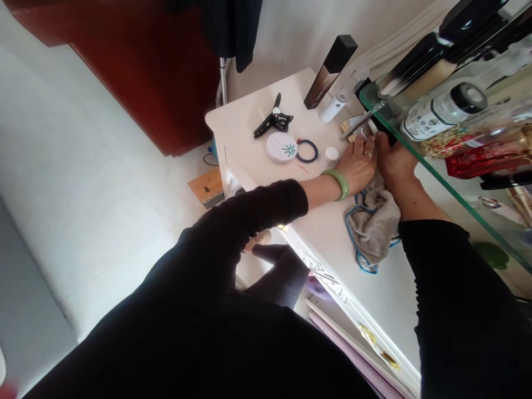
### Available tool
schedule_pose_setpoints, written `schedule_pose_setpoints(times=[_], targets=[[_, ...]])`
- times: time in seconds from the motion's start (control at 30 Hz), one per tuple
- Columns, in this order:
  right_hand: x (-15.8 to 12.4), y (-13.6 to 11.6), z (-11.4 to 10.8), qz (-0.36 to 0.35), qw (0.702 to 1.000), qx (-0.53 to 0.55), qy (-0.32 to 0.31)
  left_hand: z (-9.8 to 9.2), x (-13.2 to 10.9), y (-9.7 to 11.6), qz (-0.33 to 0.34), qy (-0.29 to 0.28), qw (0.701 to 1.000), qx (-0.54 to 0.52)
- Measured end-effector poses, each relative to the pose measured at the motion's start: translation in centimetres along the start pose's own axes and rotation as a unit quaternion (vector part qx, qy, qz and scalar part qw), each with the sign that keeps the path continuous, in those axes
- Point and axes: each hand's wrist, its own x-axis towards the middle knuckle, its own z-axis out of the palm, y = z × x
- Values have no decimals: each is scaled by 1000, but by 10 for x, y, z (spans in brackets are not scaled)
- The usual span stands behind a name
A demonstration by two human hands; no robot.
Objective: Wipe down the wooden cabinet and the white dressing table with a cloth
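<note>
My left hand, with a ring and a green bangle, reaches across the white tabletop. Its fingers are stretched out beside a cluster of small items, touching the end of a grey-brown cloth with blue edging. Right against it is my right hand, its fingers mostly hidden; something black shows behind them, and whether they grip it I cannot tell. The cloth lies crumpled below both hands. A slim metallic stick lies just past my left fingertips. Near my left wrist stands a small white-capped jar.
A glass shelf crowded with bottles and brushes overhangs at right. On the tabletop are a black hair clip, a round white case, a dark hair tie, a tall black box and a spray bottle.
</note>
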Motion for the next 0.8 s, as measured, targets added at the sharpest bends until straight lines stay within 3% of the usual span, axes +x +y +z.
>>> schedule_pose_setpoints(times=[0.1, 0.23, 0.47, 0.63, 0.8], targets=[[2, -15, -6, 57, 998, 8, -24, -2, 0, 0, -12, -5, 1000, 4], [6, -31, -12, 26, 998, 32, -44, -3, 1, -1, -20, -5, 1000, 20], [-6, -42, -28, 59, 994, -16, -93, -3, 2, -2, -21, 0, 1000, 13], [-23, -29, -38, 17, 998, 26, -55, -4, 2, -2, -29, -8, 1000, 4], [-49, 11, -48, -6, 998, 51, -49, 0, 4, -4, -11, 6, 1000, -29]])
